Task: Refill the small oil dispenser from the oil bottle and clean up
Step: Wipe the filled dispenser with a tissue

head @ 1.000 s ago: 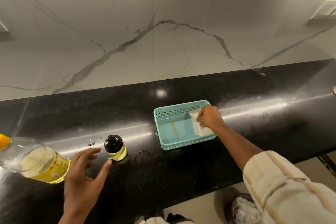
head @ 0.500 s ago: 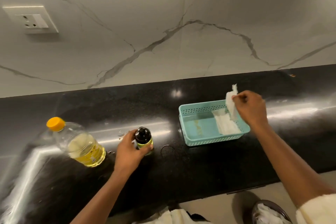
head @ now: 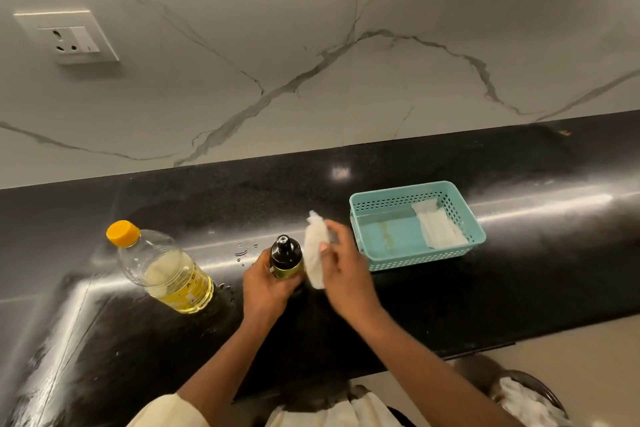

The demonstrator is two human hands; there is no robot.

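The only lettering that can be made out is on the yellow label [head: 189,289] of the oil bottle [head: 161,263], which stands on the counter [head: 519,288] to the left of the fingers [head: 259,265] of the left hand [head: 268,288]. It shows dark capitals, seemingly "A" and "D", with the rest blurred. The yellowish band on the small oil dispenser [head: 286,253], held within those fingers, is too small to read.

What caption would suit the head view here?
Left hand grips the dispenser while the right hand holds a tissue beside it; capped bottle to the left, basket to the right.
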